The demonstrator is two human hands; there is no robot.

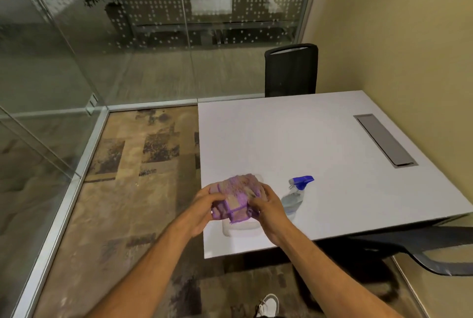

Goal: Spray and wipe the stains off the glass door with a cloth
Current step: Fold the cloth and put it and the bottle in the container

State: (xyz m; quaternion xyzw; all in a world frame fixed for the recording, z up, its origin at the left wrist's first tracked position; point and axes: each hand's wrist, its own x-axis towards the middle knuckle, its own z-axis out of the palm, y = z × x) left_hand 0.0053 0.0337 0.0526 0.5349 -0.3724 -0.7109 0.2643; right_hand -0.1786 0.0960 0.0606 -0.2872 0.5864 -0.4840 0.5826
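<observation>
A purple and beige cloth (236, 191) is bunched up between both hands, just above the near left corner of the white table (294, 138). My left hand (204, 208) grips its left side and my right hand (268, 208) grips its right side. A clear spray bottle (294, 196) with a blue trigger head lies on its side on the table, just right of my right hand. Glass panels (51, 61) with a dotted frosted band run along the left and far side of the room.
A shallow white tray (240, 228) sits on the table under the cloth. A grey cable slot (384, 138) lies near the table's right edge. One black chair (291, 69) stands behind the table and another chair (422, 253) at its near right. Patterned carpet (133, 176) lies between table and glass.
</observation>
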